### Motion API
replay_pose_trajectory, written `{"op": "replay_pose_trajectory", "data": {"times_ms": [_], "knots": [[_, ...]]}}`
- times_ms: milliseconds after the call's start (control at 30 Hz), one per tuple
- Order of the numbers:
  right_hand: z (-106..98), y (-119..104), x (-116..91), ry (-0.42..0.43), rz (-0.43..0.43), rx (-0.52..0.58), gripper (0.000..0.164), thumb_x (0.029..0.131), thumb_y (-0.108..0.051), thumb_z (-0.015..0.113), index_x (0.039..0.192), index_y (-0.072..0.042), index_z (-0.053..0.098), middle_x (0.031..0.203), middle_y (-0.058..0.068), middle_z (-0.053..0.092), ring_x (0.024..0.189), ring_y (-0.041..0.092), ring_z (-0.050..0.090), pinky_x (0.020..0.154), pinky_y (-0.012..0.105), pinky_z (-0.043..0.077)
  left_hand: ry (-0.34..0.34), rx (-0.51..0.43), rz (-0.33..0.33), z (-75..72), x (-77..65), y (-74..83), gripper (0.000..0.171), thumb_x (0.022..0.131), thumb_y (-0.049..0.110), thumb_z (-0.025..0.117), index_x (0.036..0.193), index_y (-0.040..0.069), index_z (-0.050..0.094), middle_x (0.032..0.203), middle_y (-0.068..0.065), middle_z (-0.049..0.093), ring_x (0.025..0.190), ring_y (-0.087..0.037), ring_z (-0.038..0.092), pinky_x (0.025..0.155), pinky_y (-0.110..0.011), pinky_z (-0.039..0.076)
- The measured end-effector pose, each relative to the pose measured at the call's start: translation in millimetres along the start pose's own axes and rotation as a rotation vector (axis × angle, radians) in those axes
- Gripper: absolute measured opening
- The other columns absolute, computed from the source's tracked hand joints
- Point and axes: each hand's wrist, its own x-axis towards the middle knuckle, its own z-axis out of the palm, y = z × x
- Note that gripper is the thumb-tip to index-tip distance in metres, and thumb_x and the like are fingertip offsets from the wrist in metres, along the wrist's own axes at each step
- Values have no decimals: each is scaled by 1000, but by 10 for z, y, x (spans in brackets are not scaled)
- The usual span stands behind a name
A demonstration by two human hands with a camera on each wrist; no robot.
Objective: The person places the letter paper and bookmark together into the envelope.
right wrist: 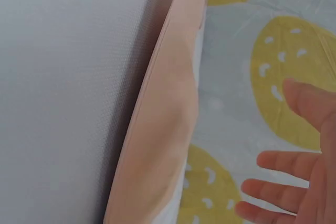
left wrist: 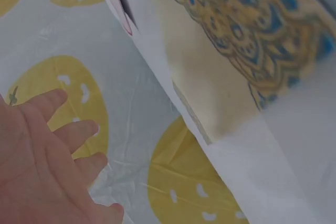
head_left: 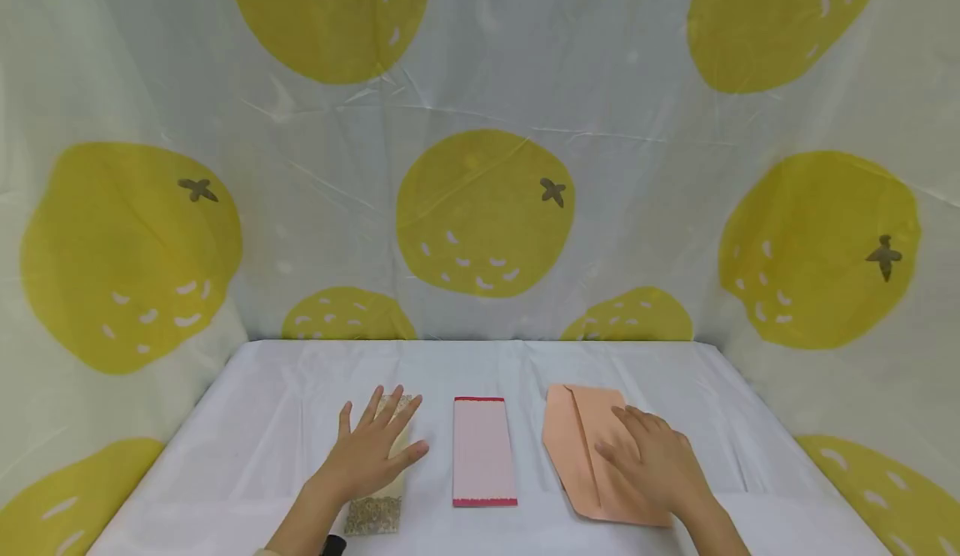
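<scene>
Fingers spread, my left hand (head_left: 367, 456) is over a long cream card or envelope (head_left: 375, 516) with ornate patterned ends. The left wrist view shows this patterned piece (left wrist: 236, 30) in blue and tan, and the hand's fingers (left wrist: 76, 135) stand apart from it with nothing held. On the other side, my right hand (head_left: 656, 460) reaches over a peach envelope (head_left: 588, 456), its flap edge running lengthwise. Loosely extended fingers (right wrist: 278, 195) hold nothing in the right wrist view. Between the hands lies a pale pink card (head_left: 483, 452) with red ends.
A white cloth covers the table (head_left: 517, 364). Behind it and at both sides hangs a pale curtain (head_left: 637, 231) printed with large yellow fruit. A dark band (head_left: 333, 545) shows at the left wrist.
</scene>
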Motion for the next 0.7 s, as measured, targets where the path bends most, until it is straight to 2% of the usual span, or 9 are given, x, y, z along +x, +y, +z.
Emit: {"op": "replay_pose_trajectory", "data": {"times_ms": [267, 500, 700], "knots": [[51, -5, 3, 25, 22, 47, 45, 92, -36, 66, 124, -3, 63, 122, 19, 61, 113, 41, 55, 83, 62, 44, -24, -78, 74, 130, 178, 248, 65, 98, 56, 46, 151, 18, 38, 155, -8, 34, 145, -33, 19, 108, -70, -1], [104, 7, 25, -29, 75, 78, 45, 92, -37, 66, 124, -5, 63, 120, 15, 63, 114, 39, 55, 88, 62, 43, -9, -118, 166, 249, 311, 443, 69, 97, 58, 46, 147, 11, 44, 148, -11, 44, 140, -37, 31, 108, -69, 12], [149, 13, 21, -66, 108, 92, 43, 92, -35, 67, 124, -6, 64, 110, 9, 66, 106, 34, 59, 84, 57, 47, -7, -100, 203, 350, 409, 594, 59, 99, 48, 49, 143, 9, 48, 139, -7, 55, 131, -36, 44, 106, -67, 21]]}}
